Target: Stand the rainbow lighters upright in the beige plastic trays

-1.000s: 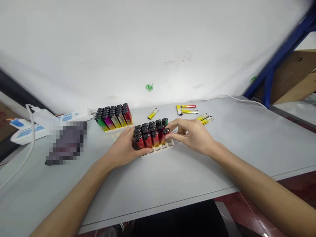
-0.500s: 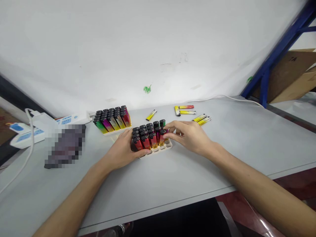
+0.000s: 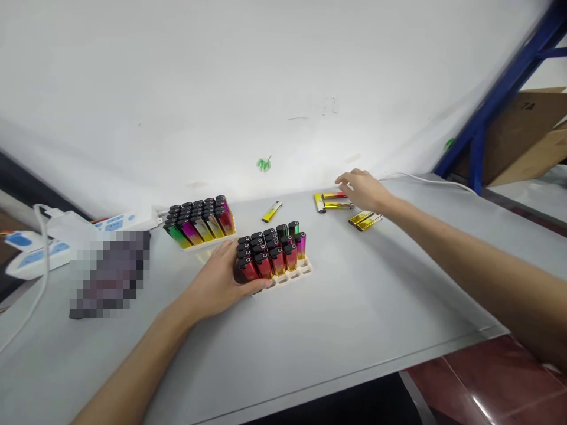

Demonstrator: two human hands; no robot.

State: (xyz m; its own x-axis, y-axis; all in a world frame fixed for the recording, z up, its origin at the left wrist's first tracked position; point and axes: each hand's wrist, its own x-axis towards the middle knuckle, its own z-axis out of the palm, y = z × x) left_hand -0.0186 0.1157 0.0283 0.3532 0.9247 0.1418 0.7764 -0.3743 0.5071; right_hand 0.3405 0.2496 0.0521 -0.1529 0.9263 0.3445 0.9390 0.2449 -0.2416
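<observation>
My left hand [image 3: 221, 273] is closed round the left end of a cream lighter tray [image 3: 306, 268], its thumb along the near side. Upright lighters [image 3: 277, 260] with black tops fill most of the tray's holes, red-and-gold ones in front, purple and green ones toward the right and back. Several holes along the near edge and right end show bare. Over the loose lighters near the wall hovers my right hand [image 3: 364, 188], fingers apart and slightly curled, with nothing visible in them. Just below its fingertips lies a red-and-gold lighter [image 3: 334, 195], beside a gold lighter [image 3: 339, 206] and a yellow lighter [image 3: 319, 203].
A second full lighter tray [image 3: 201, 242] stands at the back left. One yellow lighter [image 3: 271, 211] lies behind the held tray, and a pair of gold lighters [image 3: 365, 220] at right. Power strips [image 3: 44, 260], a white cable [image 3: 44, 283] and a blurred dark item [image 3: 113, 271] occupy the left.
My right hand has left the tray's right end, where a purple lighter now shows upright, and moved back and right to the loose lighters. My left hand keeps its hold.
</observation>
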